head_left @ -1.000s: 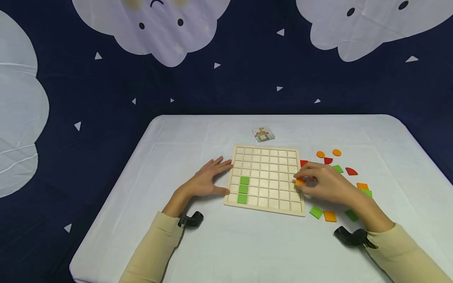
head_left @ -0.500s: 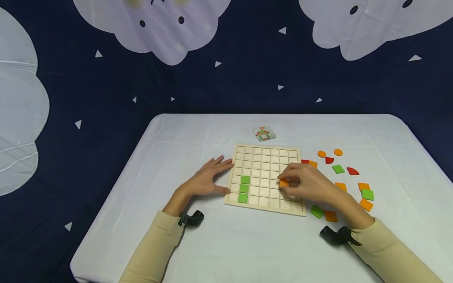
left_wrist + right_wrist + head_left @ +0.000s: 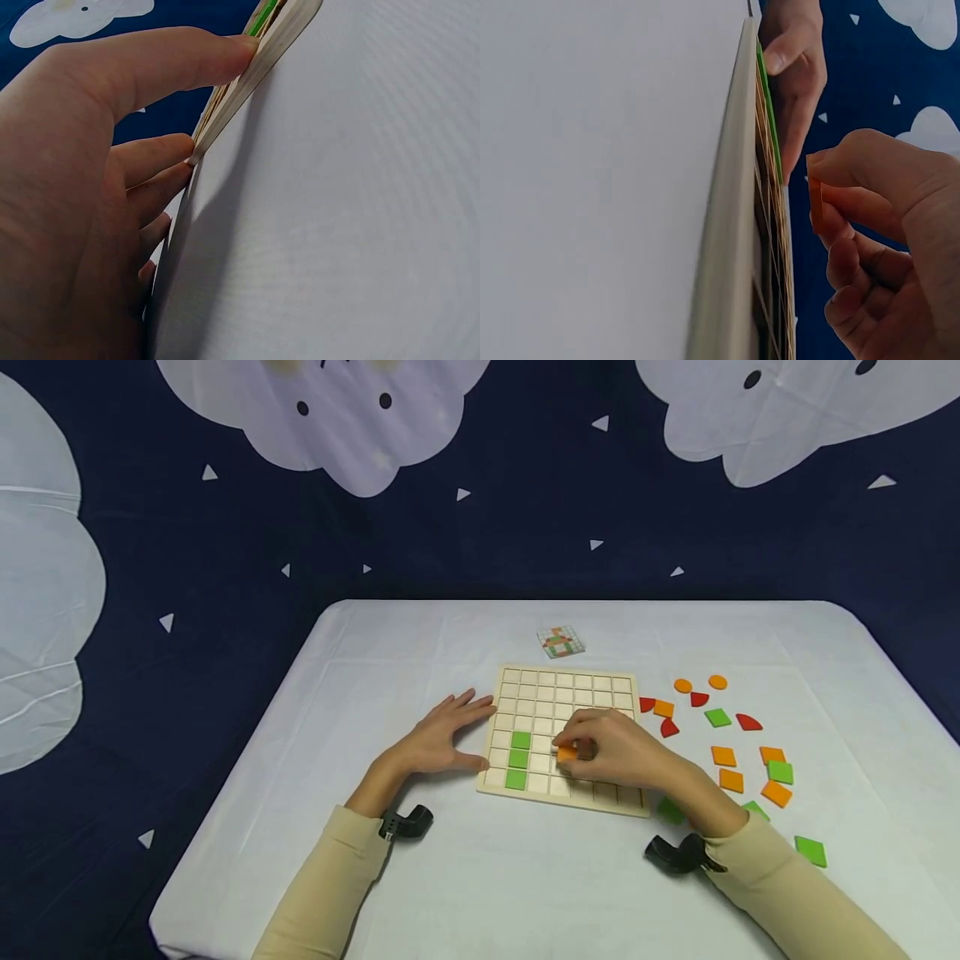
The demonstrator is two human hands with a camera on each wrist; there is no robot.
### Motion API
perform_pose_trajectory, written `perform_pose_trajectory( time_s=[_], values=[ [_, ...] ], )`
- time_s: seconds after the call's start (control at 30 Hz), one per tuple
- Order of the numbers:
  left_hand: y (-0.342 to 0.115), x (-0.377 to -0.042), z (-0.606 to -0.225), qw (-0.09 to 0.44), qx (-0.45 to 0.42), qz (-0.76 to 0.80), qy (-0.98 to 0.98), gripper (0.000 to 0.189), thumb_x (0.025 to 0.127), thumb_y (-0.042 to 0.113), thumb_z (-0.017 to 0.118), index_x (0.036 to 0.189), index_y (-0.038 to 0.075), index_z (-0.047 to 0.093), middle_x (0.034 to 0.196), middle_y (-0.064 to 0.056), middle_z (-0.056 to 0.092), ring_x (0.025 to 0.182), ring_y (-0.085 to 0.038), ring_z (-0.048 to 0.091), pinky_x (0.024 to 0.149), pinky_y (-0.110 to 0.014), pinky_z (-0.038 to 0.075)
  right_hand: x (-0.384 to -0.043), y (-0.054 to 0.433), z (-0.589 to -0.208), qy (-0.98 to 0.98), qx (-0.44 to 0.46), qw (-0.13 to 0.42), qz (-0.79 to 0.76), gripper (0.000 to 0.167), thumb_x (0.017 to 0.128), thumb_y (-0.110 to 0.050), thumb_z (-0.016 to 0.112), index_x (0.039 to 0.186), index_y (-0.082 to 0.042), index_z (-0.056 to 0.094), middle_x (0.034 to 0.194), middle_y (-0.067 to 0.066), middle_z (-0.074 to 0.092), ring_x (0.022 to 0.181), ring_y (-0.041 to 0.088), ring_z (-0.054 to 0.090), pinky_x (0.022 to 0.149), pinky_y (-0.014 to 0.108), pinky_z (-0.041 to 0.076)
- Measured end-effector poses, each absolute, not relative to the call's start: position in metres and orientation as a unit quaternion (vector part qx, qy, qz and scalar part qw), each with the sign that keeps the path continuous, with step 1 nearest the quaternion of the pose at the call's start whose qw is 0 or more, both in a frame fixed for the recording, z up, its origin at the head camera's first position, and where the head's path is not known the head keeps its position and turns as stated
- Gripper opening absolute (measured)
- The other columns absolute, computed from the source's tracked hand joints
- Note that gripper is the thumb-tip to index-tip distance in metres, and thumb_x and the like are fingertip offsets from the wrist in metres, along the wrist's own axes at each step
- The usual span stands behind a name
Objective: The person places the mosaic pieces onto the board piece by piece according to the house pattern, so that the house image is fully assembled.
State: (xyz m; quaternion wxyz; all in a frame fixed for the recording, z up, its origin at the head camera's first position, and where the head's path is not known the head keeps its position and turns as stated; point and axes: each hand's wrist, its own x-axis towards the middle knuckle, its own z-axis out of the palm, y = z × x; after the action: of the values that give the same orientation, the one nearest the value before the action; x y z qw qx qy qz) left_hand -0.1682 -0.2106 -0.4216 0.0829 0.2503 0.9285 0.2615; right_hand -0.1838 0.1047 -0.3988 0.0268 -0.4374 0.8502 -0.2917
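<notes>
Fingers [image 3: 861, 205] around orange tile [image 3: 816, 208], above board [image 3: 547, 693]

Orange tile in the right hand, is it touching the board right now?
Apart: the right wrist view shows navy backdrop between the orange tile and the board.

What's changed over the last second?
The right hand, still pinching an orange square, has moved left across the grid board, from its right edge toward the three green squares. The left hand stays at the board's left edge; the green squares remain in place.
</notes>
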Motion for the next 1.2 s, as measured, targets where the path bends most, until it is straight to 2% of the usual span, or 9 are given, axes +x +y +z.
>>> perform_pose_trajectory(
  time_s=[0.23, 0.43, 0.73, 1.2],
  values=[
    [-0.21, -0.168, -0.421, 0.091, 0.24, 0.258, 0.931, 0.086, 0.075, 0.049, 0.074, 0.148, 0.022, 0.04, 0.154, 0.014, 0.025, 0.145, -0.012, 0.006, 0.116, -0.035, 0.002, -0.179, 0.092, -0.403, 0.835, -0.453, 0.048, -0.309, 0.021, 0.078, -0.024, 0.075, 0.099, -0.022, 0.075, 0.091, -0.017, 0.061, 0.071, 0.006, 0.053, 0.061, 0.023, 0.047],
    [-0.21, -0.168, -0.42, 0.091, 0.238, 0.255, 0.933, 0.085, 0.075, 0.049, 0.074, 0.148, 0.022, 0.039, 0.155, 0.013, 0.025, 0.145, -0.014, 0.007, 0.117, -0.035, 0.002, -0.171, 0.082, -0.404, 0.844, -0.443, 0.064, -0.295, 0.02, 0.079, -0.029, 0.074, 0.098, -0.024, 0.075, 0.087, -0.017, 0.059, 0.07, 0.002, 0.052, 0.064, 0.023, 0.045],
    [-0.21, -0.168, -0.42, 0.093, 0.24, 0.257, 0.932, 0.085, 0.076, 0.049, 0.073, 0.149, 0.022, 0.039, 0.155, 0.013, 0.024, 0.145, -0.015, 0.007, 0.117, -0.037, 0.002, -0.159, 0.072, -0.406, 0.853, -0.44, 0.048, -0.275, 0.02, 0.078, -0.028, 0.075, 0.097, -0.027, 0.075, 0.088, -0.018, 0.058, 0.069, 0.003, 0.052, 0.061, 0.022, 0.044],
    [-0.21, -0.169, -0.421, 0.091, 0.246, 0.252, 0.931, 0.085, 0.076, 0.05, 0.073, 0.149, 0.021, 0.038, 0.155, 0.013, 0.025, 0.145, -0.014, 0.007, 0.116, -0.034, 0.001, -0.156, 0.079, -0.408, 0.852, -0.459, 0.04, -0.251, 0.025, 0.079, -0.035, 0.074, 0.104, -0.029, 0.073, 0.093, -0.019, 0.053, 0.076, 0.003, 0.05, 0.063, 0.021, 0.043]
  ],
)
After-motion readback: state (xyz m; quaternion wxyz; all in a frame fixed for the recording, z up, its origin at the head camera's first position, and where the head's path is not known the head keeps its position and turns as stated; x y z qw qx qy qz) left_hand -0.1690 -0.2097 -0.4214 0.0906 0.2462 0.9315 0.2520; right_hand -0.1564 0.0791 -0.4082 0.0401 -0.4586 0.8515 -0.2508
